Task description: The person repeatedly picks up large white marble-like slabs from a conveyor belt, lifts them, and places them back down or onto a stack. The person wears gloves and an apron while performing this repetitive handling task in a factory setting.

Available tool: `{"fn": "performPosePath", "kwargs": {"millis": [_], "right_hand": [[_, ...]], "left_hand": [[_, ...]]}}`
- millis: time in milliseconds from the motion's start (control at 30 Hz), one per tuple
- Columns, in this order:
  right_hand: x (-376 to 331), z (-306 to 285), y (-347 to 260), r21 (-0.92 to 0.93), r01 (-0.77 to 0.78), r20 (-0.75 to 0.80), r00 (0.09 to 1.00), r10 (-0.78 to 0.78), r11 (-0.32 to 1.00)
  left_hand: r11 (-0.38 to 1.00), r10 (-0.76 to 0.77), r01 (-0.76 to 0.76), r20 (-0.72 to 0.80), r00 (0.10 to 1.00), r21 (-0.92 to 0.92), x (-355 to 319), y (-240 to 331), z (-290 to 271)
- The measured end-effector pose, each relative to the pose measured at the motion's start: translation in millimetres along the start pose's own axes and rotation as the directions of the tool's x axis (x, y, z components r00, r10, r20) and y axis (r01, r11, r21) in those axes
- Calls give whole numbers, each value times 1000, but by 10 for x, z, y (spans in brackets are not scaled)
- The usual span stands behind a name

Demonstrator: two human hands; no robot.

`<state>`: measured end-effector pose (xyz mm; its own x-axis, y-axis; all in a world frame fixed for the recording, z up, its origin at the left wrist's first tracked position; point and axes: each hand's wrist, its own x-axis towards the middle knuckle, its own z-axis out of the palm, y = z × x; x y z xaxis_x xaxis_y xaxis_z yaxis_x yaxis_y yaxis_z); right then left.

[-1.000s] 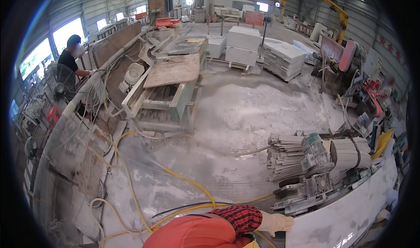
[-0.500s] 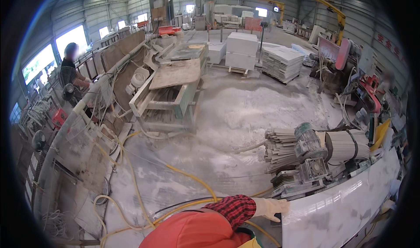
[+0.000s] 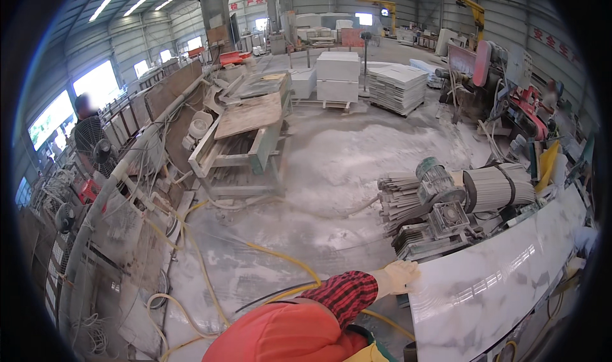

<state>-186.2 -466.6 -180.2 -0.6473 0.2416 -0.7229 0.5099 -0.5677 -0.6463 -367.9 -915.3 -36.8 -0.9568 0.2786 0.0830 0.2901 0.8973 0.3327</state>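
Observation:
My left hand (image 3: 398,277), in a pale glove below a red-and-black checked sleeve, is at the near left corner of a glossy white stone slab (image 3: 488,292) with grey patches. Its fingers bend over the slab's edge and look closed on it; the fingertips are partly hidden. The slab stretches away to the right, tilted and bent by the lens. Beside it, a greenish motor with a gearbox (image 3: 449,218) sits by a strapped bundle of thin strips (image 3: 500,188). My right hand does not show.
Yellow hoses (image 3: 284,257) cross the wet, dusty floor. At the left stand a worktable with a board (image 3: 252,116), a long pipe rail (image 3: 137,148) and a caged fan (image 3: 95,139) before a person (image 3: 83,107). Stacked white slabs (image 3: 398,84) stand farther back; another person (image 3: 549,97) is by machinery at right.
The view has swung slightly to the right. My left hand has gone from outstretched fingers to fingers bent at the slab's corner. The person at left is now mostly behind the fan.

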Motion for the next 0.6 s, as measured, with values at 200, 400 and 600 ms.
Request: {"fn": "performPosePath", "kwargs": {"millis": [200,400,600], "right_hand": [[-9,189,-9,-79,41,5,999,-40,996],[-129,664,-118,-208,107,25,994,-104,972],[-128,970,-238,-300,151,59,988,-140,942]], "left_hand": [[998,-46,45,-17,999,-35,127,21,55],[996,-56,59,46,997,-64,235,45,84],[993,-71,80,105,992,-83,363,27,128]]}}
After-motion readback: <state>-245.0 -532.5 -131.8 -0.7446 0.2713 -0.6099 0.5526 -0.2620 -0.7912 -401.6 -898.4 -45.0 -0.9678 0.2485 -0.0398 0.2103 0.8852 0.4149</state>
